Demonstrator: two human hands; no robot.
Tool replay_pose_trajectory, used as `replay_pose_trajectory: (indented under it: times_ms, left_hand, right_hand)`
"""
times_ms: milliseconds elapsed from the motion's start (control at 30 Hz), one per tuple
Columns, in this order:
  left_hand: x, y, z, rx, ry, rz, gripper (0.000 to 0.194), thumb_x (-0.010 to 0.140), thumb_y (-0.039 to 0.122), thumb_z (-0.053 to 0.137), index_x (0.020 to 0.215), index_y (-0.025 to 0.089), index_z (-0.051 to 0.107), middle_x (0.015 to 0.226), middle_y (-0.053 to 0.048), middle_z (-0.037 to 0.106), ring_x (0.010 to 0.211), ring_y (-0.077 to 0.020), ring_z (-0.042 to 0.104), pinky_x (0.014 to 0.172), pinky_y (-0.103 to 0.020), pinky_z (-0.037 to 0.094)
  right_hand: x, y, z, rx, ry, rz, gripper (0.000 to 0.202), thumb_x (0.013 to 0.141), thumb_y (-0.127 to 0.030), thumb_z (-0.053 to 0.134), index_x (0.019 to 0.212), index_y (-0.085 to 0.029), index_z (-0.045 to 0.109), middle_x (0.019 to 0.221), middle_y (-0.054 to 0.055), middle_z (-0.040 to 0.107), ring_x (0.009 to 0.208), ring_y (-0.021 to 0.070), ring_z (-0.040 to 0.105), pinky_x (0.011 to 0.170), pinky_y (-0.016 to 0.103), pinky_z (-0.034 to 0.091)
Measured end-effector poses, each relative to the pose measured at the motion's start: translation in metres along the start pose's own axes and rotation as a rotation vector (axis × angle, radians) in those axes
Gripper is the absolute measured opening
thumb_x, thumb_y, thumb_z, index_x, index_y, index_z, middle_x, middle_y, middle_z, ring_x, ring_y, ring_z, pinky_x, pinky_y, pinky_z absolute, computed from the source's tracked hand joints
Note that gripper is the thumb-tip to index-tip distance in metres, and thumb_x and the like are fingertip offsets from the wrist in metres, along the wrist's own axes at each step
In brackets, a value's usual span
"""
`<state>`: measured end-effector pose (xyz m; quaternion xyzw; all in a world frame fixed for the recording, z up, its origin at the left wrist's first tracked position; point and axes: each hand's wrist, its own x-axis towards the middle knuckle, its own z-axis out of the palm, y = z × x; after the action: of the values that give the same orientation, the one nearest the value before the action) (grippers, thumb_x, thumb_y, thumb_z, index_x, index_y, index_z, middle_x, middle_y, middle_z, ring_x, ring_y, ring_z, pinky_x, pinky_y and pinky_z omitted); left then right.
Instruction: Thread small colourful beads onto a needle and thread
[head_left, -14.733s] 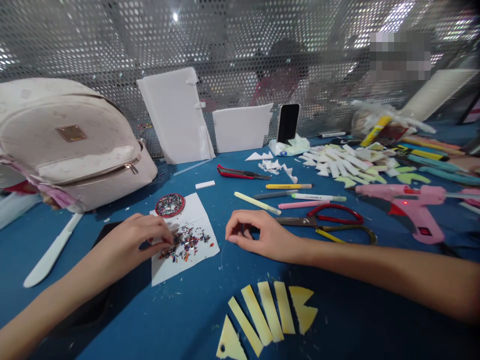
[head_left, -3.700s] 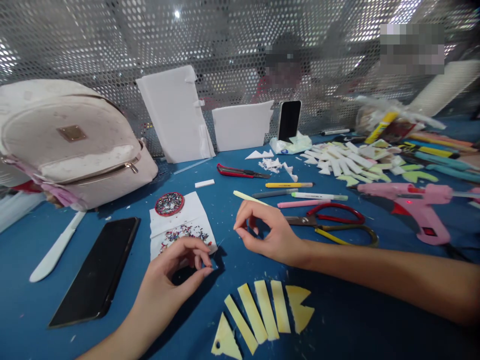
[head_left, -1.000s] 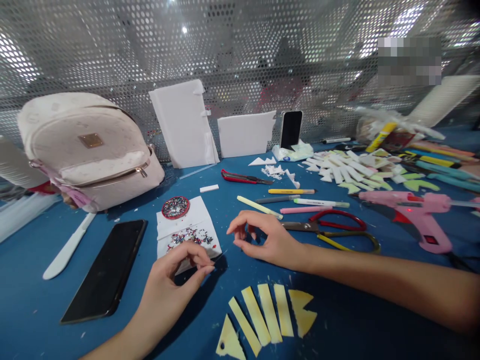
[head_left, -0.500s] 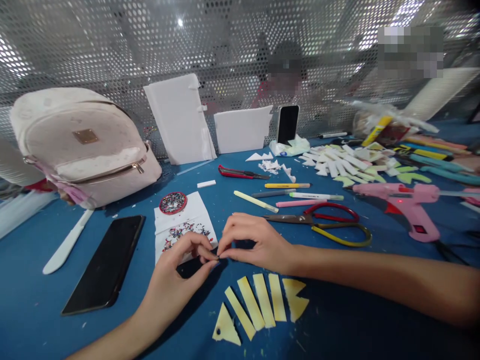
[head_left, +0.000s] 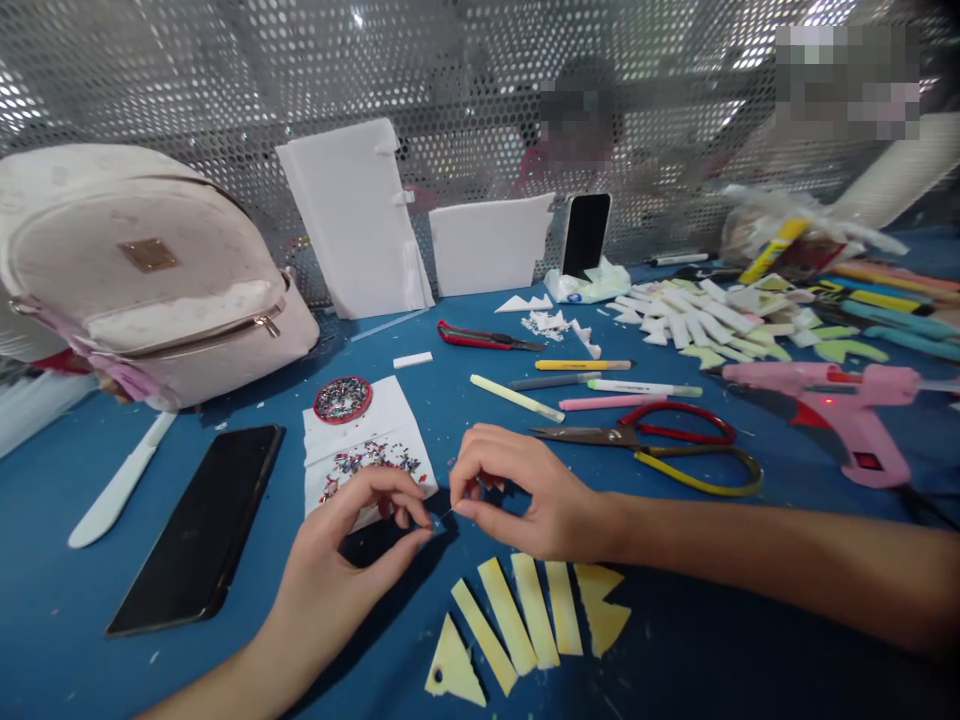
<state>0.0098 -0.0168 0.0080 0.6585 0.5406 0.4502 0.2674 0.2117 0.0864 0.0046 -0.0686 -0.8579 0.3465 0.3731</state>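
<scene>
My left hand (head_left: pixel 352 535) and my right hand (head_left: pixel 517 490) face each other over the blue table, a small gap between their fingertips. A fine, thread-like strand (head_left: pixel 448 514) spans that gap, too thin to identify surely. Thumb and index finger of my right hand pinch one end. My left thumb and index finger meet at the other end, where a tiny bluish bit shows. Below the hands lie yellow fish-shaped pieces: a head with a hole (head_left: pixel 454 665), several strips (head_left: pixel 507 612) and a notched tail (head_left: pixel 603 608). Behind my left hand, loose beads (head_left: pixel 375 458) lie on white paper (head_left: pixel 324 432).
A red-rimmed dish (head_left: pixel 343 400) holds beads. Scissors (head_left: pixel 592 436), pens (head_left: pixel 517 397), a red cutter (head_left: pixel 487 338) and a pink glue gun (head_left: pixel 832 400) lie to the right. A black phone (head_left: pixel 199 530), a white knife (head_left: pixel 124 485) and a backpack (head_left: pixel 165 290) are left.
My hands have drawn slightly apart from touching fingertips, and the thin strand now shows between them. The view has shifted a little.
</scene>
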Motion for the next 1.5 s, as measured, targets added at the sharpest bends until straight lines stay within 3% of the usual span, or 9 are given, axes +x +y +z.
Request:
replay_pose_trajectory:
  times_ms: [633, 933, 1167, 1500]
  left_hand:
    - [0.0020, 0.0003, 0.0011, -0.024, -0.005, 0.004, 0.016, 0.085, 0.011, 0.071, 0.094, 0.024, 0.066, 0.080, 0.003, 0.071, 0.073, -0.0121, 0.065, 0.070, -0.020, 0.054]
    - [0.0024, 0.0018, 0.0021, -0.008, -0.027, 0.003, 0.016, 0.085, 0.011, 0.071, 0.094, 0.025, 0.071, 0.083, 0.003, 0.075, 0.074, -0.0117, 0.068, 0.072, -0.020, 0.056]
    - [0.0030, 0.0003, 0.0022, -0.093, -0.017, -0.038, 0.015, 0.083, 0.013, 0.076, 0.090, 0.024, 0.070, 0.072, 0.006, 0.072, 0.067, -0.0100, 0.069, 0.070, -0.017, 0.057]
    - [-0.0013, -0.0042, 0.0038, -0.081, -0.049, 0.006, 0.021, 0.085, 0.013, 0.075, 0.098, 0.026, 0.065, 0.071, 0.008, 0.070, 0.066, -0.0098, 0.069, 0.071, -0.018, 0.056]
  right_hand:
    - [0.0015, 0.0025, 0.0020, -0.048, -0.081, 0.000, 0.009, 0.095, -0.016, 0.055, 0.088, -0.019, 0.059, 0.079, 0.002, 0.060, 0.076, 0.0146, 0.053, 0.073, 0.029, 0.044]
    - [0.0009, 0.0036, 0.0041, -0.137, -0.126, -0.092, 0.008, 0.096, -0.015, 0.054, 0.091, -0.019, 0.059, 0.081, 0.001, 0.062, 0.076, 0.0139, 0.054, 0.073, 0.028, 0.044]
    - [0.0003, 0.0019, 0.0043, -0.236, -0.150, -0.147, 0.006, 0.097, -0.016, 0.057, 0.096, -0.018, 0.062, 0.081, 0.001, 0.063, 0.074, 0.0130, 0.052, 0.069, 0.025, 0.041]
    - [-0.0009, 0.0045, 0.0079, -0.244, -0.118, -0.140, 0.009, 0.092, -0.014, 0.056, 0.088, -0.019, 0.061, 0.079, 0.001, 0.060, 0.073, 0.0136, 0.051, 0.068, 0.026, 0.040]
